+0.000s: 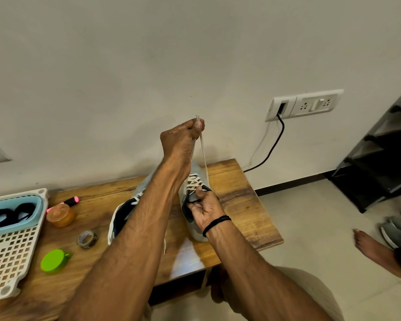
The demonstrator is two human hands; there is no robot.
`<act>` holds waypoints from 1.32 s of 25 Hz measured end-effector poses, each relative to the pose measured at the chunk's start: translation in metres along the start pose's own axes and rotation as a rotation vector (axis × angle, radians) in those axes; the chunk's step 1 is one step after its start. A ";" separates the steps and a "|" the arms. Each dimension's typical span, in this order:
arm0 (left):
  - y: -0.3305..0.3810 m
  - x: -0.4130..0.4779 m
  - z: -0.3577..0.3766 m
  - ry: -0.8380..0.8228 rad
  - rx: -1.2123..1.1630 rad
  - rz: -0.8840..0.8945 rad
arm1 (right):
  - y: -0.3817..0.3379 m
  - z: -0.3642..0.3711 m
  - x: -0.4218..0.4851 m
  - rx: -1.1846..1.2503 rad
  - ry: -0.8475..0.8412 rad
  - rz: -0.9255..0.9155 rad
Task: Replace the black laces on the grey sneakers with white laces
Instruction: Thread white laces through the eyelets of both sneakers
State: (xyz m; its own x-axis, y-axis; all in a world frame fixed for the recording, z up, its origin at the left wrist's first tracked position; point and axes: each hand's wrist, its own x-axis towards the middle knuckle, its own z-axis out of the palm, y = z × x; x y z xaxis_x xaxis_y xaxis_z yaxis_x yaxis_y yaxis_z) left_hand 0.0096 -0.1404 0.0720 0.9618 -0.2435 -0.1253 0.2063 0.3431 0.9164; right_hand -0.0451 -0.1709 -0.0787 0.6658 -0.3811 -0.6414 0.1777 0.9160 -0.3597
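Nearest edge of the wooden table: green round lid-like thing, and to its left a white perforated tray. A blue basket sits on the tray's far end with black laces coiled inside; detail is soft. Just past the green piece is a tape roll, then an orange jar with a pink highlighter right behind it. Two grey sneakers sit mid-table, toes toward the wall. The left sneaker is mostly hidden under the left forearm, with some white lacing visible at its eyelets. The right sneaker is on its sole and already laced in white up the front. Right hand, black band on the wrist, has fingers curled round the dark tongue/collar of that sneaker, thumb on top. The white lace runs taut from the top eyelets straight up. Left hand is raised well above the shoe, pinching both strands between thumb and fingers, with the two tips poking out above. Behind, a wall socket plate with a black cable plugged in. Dark shoe rack far right, grey shoes on the floor in front of it.
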 end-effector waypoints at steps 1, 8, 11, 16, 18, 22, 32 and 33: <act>0.002 0.000 0.001 0.009 0.017 0.016 | 0.000 0.000 0.001 -0.003 0.008 0.000; 0.015 -0.002 0.007 0.069 -0.103 0.017 | -0.002 0.002 0.004 -0.029 0.065 -0.019; 0.019 0.000 0.004 0.089 -0.212 -0.037 | -0.002 0.002 0.005 -0.047 0.075 -0.025; 0.019 0.013 -0.003 0.031 -0.344 -0.120 | -0.002 0.001 0.009 -0.076 0.102 -0.017; 0.019 0.015 -0.003 0.015 -0.344 -0.130 | -0.002 -0.001 0.012 -0.075 0.091 -0.012; 0.022 0.013 -0.003 0.001 -0.361 -0.148 | -0.003 0.000 0.012 -0.079 0.073 0.001; 0.025 0.012 -0.008 0.068 -0.443 -0.215 | -0.001 0.002 0.014 -0.093 0.082 0.022; 0.022 0.013 -0.009 0.092 -0.404 -0.199 | 0.000 0.002 0.015 -0.098 0.079 0.023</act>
State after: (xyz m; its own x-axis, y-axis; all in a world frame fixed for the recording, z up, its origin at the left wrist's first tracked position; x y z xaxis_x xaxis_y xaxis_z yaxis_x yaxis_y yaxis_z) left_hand 0.0280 -0.1279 0.0871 0.9045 -0.2652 -0.3338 0.4248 0.6283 0.6518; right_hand -0.0336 -0.1764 -0.0870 0.6092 -0.3723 -0.7002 0.0884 0.9093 -0.4066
